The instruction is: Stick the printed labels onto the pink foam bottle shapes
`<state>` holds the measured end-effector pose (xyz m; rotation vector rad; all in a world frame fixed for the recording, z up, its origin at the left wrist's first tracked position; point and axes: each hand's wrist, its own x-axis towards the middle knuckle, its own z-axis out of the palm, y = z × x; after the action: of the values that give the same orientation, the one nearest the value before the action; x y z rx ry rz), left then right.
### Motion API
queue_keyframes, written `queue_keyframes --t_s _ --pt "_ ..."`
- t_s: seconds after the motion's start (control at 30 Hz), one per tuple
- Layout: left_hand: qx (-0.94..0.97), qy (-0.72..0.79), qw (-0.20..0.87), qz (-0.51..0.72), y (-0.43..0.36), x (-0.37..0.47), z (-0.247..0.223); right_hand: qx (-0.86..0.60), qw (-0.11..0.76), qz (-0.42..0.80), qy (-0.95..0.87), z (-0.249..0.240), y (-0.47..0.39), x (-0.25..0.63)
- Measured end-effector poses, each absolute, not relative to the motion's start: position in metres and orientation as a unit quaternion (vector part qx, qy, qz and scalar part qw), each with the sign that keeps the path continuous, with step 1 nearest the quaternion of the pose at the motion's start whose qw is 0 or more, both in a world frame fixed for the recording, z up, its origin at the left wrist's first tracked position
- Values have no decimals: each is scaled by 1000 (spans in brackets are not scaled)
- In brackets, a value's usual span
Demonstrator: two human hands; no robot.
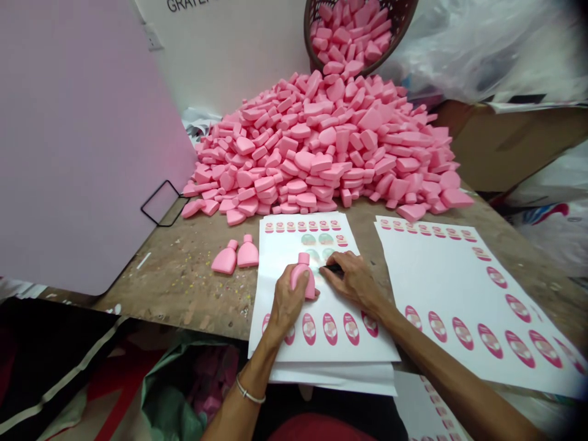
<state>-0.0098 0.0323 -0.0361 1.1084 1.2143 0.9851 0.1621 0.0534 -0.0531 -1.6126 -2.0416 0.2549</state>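
My left hand (285, 300) is wrapped round a small pink bottle (302, 277) with its cap end pointing away from me. It is over a stack of white label sheets (294, 245). Close by on the right, my right hand (356, 278) grips a small black tool (334, 268), its kind too small to tell, with the tip at the sheet near pale green round labels (325, 239). Pink oval labels (330, 329) run along the sheet's near edge. Two more pink bottles (248, 252) lie left of the stack.
A big heap of pink bottles (316, 147) covers the table's back, spilling from a tipped brown basket (309, 37). A partly used label sheet (432, 269) lies right. At left are a pale board (92, 141) and a black wire frame (158, 223). A green bag (168, 386) hangs below.
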Motion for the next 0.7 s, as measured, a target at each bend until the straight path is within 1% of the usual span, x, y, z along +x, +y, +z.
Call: queue_keyframes --t_s 0.07,0.17,0.27,0.33,0.4,0.5,0.57,0.7 --pt "472 514 576 425 32 -10 -37 -603 275 95 -743 -55 54 160" --pt "453 511 586 437 33 -11 -39 -608 337 127 -708 -57 53 158" --pt "418 498 614 449 33 -13 -39 -610 408 252 -630 -50 50 159" --pt "377 468 643 475 32 -15 -37 -605 440 322 -579 -39 47 159" --pt "313 427 682 504 30 -16 -34 -602 445 340 -569 -25 42 155" --pt "233 389 724 520 26 -15 -26 -595 415 339 -599 -7 35 145" --pt "225 379 732 519 25 -14 -21 -584 408 351 -608 0 31 137" --pt "236 375 734 515 22 -13 -15 -562 422 360 -614 1 27 130"
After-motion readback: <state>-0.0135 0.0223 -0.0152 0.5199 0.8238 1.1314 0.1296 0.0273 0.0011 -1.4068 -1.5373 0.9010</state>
